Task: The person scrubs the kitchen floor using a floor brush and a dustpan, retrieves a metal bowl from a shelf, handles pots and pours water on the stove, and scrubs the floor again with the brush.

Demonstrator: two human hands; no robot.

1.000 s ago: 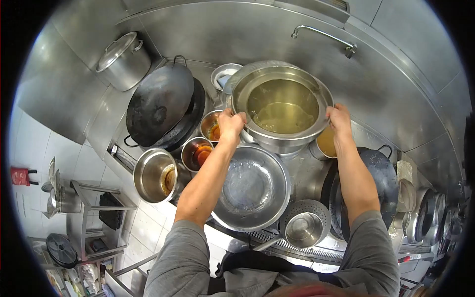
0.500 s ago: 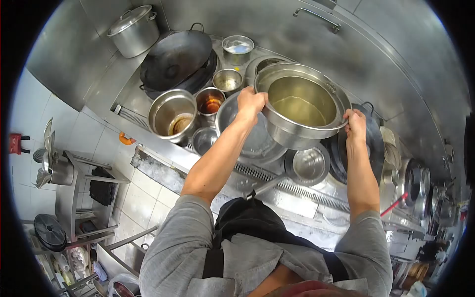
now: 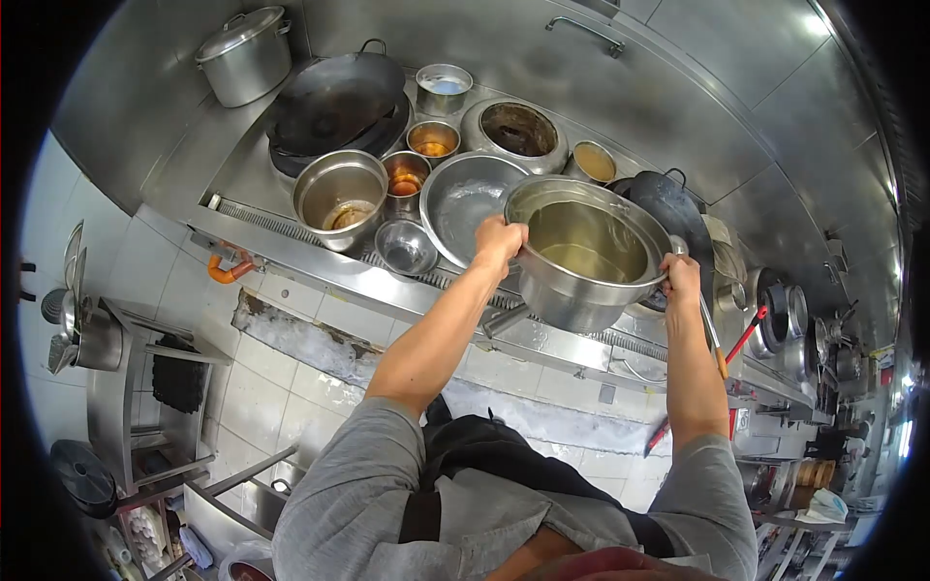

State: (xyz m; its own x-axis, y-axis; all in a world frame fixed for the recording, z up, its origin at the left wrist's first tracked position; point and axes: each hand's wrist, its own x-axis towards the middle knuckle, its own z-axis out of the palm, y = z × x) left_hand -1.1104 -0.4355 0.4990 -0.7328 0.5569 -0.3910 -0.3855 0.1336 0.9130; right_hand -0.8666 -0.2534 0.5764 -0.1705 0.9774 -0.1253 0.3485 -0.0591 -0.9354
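A large steel pot (image 3: 572, 302) of pale yellowish liquid hangs over the front of the stove counter, carried between both hands. My left hand (image 3: 500, 240) is closed around its left rim or handle; the handle itself is hidden. On the opposite side my right hand (image 3: 682, 277) grips the pot's right edge, thumb on top. The pot tilts slightly towards me. Just left of it lies a wide metal basin (image 3: 448, 215) with a wet-looking inside, partly behind my left hand. Under the pot, a pan handle (image 3: 506, 320) sticks out towards the counter's front.
A round burner opening (image 3: 523, 131) sits behind the pot. Dark woks stand at left (image 3: 334, 102) and right (image 3: 668, 208). Left of the basin are a deep pot (image 3: 312, 198), a small steel bowl (image 3: 406, 248) and containers of orange liquid. A faucet (image 3: 591, 31) projects from the back wall.
The pot has come down and towards me, still in both hands. More of the burner opening and a small container of brownish liquid behind it now show. My view has also shifted.
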